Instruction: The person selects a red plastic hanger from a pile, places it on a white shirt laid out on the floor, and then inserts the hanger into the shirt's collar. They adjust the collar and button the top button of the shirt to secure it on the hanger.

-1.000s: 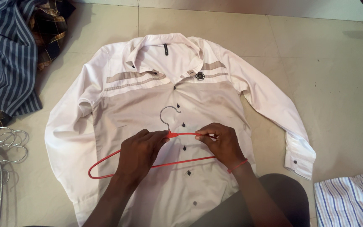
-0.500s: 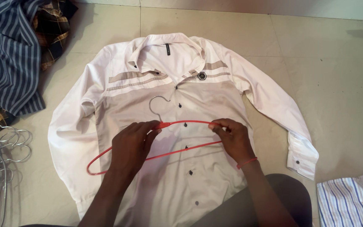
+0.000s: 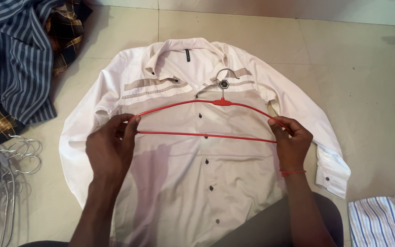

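A white long-sleeved shirt with grey chest stripes and dark buttons lies flat and buttoned on the tiled floor, collar away from me. Above its chest I hold a red wire hanger level, its metal hook pointing toward the collar. My left hand pinches the hanger's left end. My right hand, with a red thread around the wrist, grips the right end.
A heap of striped and checked shirts lies at the upper left. A bundle of metal hangers sits at the left edge. A folded blue-striped cloth lies at the lower right. My dark-trousered knee rests on the shirt's hem.
The hanger has turned from tilted to level and moved up toward the collar. My hands have slid apart from its middle to its two ends.
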